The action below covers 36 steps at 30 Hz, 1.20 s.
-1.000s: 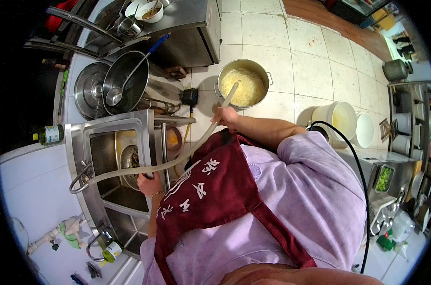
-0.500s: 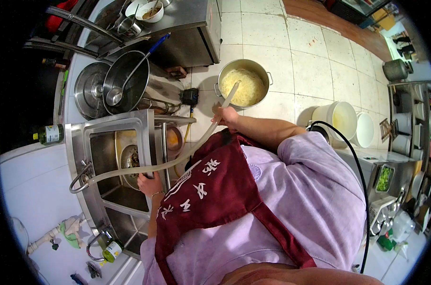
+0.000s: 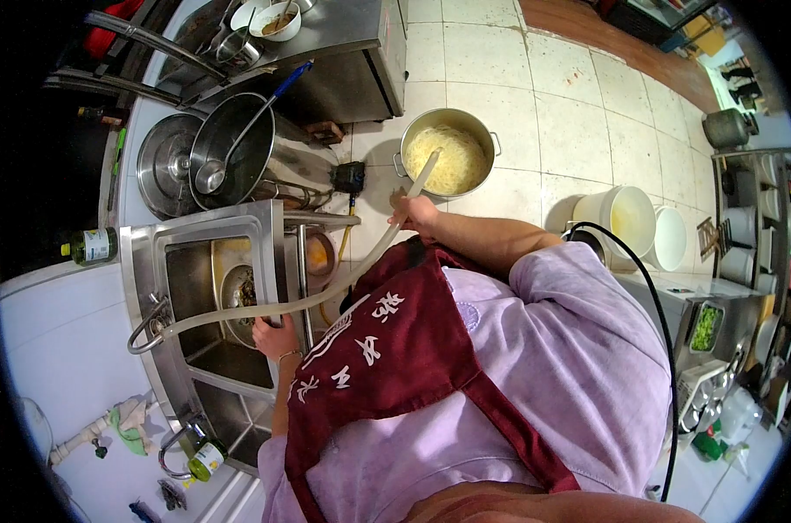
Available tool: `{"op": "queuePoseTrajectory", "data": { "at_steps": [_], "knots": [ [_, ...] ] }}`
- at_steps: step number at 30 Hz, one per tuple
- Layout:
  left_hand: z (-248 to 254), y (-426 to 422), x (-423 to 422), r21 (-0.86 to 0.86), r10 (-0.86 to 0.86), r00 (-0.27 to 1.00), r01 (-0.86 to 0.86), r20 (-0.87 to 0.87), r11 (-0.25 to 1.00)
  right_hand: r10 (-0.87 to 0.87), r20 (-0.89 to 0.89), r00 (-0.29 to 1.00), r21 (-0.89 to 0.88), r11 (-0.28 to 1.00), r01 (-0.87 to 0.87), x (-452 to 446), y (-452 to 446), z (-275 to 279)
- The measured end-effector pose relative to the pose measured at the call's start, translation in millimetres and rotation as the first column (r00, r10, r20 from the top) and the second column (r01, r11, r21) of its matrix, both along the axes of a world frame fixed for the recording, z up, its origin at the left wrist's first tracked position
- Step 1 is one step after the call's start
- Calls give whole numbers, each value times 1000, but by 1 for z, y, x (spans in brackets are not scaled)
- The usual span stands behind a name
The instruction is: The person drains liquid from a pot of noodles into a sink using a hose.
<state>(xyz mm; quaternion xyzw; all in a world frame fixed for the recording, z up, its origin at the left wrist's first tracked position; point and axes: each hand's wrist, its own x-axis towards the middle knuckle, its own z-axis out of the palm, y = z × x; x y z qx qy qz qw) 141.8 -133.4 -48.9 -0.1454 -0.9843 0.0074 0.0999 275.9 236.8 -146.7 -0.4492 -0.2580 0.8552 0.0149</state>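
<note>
A pale flexible hose (image 3: 325,295) runs from the curved metal faucet (image 3: 144,336) across the sink (image 3: 269,235) towards a two-handled metal pot (image 3: 406,139) on the floor. My right hand (image 3: 417,216) is closed around the hose near its free end, which points into the pot over the pale noodle-like strands (image 3: 452,166). Whether water flows out is too small to tell. At the sink's front rim rests my left hand (image 3: 275,337), just below the hose, fingers apart. A pan with dark bits (image 3: 241,292) lies in the basin, partly hidden by the hose.
A tall stockpot (image 3: 264,139) holding a blue-handled ladle (image 3: 260,113) stands beyond the sink, beside a round lid (image 3: 160,166). White buckets (image 3: 631,222) stand on the floor at right. A black cable (image 3: 665,349) hangs by my right side. A green bottle (image 3: 205,460) sits near the second faucet.
</note>
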Motion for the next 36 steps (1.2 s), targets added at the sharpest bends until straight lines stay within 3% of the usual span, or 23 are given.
{"op": "queuePoseTrajectory", "data": {
  "at_steps": [36],
  "knots": [
    [3,3,0,29,-2,1000,2,21,1000,-1,-8,1000,4,1000,1,-1,1,-3]
  ]
}}
